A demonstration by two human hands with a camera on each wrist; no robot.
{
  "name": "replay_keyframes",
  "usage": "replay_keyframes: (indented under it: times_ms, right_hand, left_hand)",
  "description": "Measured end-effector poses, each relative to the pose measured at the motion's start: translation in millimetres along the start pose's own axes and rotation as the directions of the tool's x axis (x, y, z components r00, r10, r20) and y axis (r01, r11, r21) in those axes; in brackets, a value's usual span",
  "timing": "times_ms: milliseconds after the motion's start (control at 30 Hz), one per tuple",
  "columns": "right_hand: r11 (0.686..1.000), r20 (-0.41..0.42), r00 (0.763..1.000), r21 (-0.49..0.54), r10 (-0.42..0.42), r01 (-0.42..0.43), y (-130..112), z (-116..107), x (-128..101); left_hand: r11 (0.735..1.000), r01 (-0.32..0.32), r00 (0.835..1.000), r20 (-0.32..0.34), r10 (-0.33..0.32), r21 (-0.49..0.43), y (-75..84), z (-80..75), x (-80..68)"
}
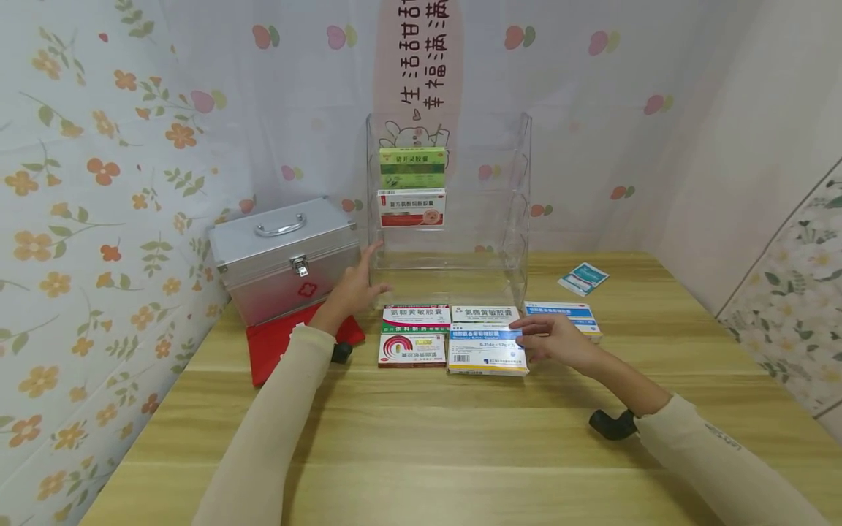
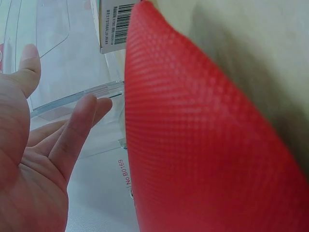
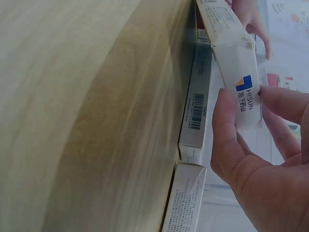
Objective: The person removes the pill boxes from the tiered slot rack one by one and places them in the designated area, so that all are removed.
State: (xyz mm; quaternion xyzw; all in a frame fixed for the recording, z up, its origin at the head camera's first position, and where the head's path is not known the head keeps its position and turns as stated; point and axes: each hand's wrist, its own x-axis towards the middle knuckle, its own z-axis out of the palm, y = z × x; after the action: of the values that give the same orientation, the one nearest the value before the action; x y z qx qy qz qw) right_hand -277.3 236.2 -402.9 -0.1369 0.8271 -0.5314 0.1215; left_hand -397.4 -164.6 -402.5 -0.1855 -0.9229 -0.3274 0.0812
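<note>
From my remote seat I read the scene from the left. A silver metal case (image 1: pixel 283 252) with a handle and a red cross stands at the left rear of the worktop (image 1: pixel 460 438), and a red pouch (image 1: pixel 276 343) lies in front of it. My left hand (image 1: pixel 355 288) is next: fingers straight and spread, palm turned toward the lower left post of the clear acrylic rack (image 1: pixel 454 212). The left wrist view shows the open palm right at the clear plastic, though I cannot tell whether it actually touches. The rack holds two medicine boxes on its upper left tiers, a green one (image 1: pixel 412 167) above a red-and-white one (image 1: pixel 411 208).

In front of the rack lie more boxes in two rows. At the right end of the front row is the white and blue box (image 1: pixel 487 351), and my right hand (image 1: pixel 555 340) pinches its right short end, thumb on one face and fingers on the other, as the right wrist view makes plain. The box's long axis runs left to right across the worktop, its near end raised slightly off the wood. The rack sits behind it and a little left, so the right hand is far nearer the box than the left hand. Farther right, a small blue sachet (image 1: pixel 583 277) lies alone near the back.
</note>
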Motion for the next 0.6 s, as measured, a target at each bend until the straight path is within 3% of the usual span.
replay_keyframes:
  times_ms: [367,600]
  right_hand:
    - [0.999,0.033,0.999,0.038,0.003,-0.004,2.1,-0.1,-2.4]
    - [0.997,0.071,0.997,0.073,0.023,-0.028,7.2,-2.1,-1.3]
  left_hand:
    - [1.0,0.026,1.0,-0.01,-0.026,-0.006,1.3,1.8,-1.2]
    - [1.0,-0.01,1.0,-0.026,0.01,-0.001,1.7,2.2,-1.3]
